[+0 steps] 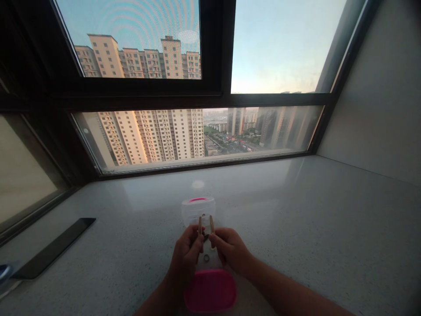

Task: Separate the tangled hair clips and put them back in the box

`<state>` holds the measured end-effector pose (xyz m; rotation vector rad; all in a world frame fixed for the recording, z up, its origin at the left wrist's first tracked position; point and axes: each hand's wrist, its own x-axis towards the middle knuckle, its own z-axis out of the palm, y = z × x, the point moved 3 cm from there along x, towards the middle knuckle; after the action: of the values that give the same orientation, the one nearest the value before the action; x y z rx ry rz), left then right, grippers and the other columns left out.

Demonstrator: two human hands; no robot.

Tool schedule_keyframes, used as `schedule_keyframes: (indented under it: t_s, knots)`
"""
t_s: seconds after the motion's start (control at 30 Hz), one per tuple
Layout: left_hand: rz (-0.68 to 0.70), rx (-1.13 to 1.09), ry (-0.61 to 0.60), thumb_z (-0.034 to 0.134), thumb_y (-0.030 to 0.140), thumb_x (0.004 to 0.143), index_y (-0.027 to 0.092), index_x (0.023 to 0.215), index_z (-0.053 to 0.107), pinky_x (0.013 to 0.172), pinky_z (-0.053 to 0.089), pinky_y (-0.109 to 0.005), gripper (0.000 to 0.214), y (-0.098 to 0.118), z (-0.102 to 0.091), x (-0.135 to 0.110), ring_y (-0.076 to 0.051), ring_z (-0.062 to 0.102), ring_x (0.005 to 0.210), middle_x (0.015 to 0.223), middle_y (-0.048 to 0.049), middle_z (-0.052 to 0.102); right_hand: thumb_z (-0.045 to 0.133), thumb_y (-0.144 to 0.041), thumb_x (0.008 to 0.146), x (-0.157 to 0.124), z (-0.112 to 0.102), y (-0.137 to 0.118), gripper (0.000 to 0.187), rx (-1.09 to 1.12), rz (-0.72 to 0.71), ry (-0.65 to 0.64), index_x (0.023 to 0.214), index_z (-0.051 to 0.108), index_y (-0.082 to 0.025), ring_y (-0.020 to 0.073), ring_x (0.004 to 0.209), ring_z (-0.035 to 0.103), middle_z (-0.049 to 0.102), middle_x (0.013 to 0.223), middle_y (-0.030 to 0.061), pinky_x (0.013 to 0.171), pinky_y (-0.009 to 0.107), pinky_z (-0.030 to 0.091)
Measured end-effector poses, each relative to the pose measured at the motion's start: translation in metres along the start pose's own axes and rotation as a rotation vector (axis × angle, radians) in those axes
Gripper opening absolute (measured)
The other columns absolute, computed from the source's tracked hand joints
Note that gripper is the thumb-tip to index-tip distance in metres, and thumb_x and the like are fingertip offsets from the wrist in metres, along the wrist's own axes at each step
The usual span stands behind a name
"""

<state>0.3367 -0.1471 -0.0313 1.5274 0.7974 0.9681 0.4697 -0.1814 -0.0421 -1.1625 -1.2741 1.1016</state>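
Observation:
My left hand (188, 250) pinches a slim, light wooden piece (200, 224), held upright. Opposite it, a similar wooden piece (212, 224) stands between the thumb and fingers of my right hand (230, 246). The two pieces are apart and roughly parallel, like halves of a clothespin. A small dark thing (206, 237) shows in the gap between my hands; its kind is unclear. Closer to me, a small metal ring-shaped part (206, 258) lies on the pale speckled surface. Just beyond my fingers is a clear plastic container (189, 211) with a pink strip.
A pink lid or shallow tray (210, 290) lies between my forearms. At the left rests a long dark flat object (55, 250), beside a partly visible blue round thing (5, 272). Dark-framed windows (217, 98) border the back of the ledge, and a pale wall (378, 114) rises at right.

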Motion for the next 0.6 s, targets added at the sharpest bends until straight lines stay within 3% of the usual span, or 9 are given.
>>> schedule_keyframes:
  t_s: [0.6]
  knots:
    - [0.002,-0.004,0.006,0.051,0.040,0.081,0.014,0.095,0.055,0.038,0.028,-0.017,0.030,-0.0054,-0.0022,0.0014,-0.006,0.035,0.041,0.059,0.0050,0.047,0.054,-0.040,0.075,-0.0022,-0.0010,0.0004,0.034,0.115,0.011,-0.007,0.053,0.052,-0.014,0.0060,0.029,0.036,0.039,0.040,-0.0060,0.029,0.017,0.025]
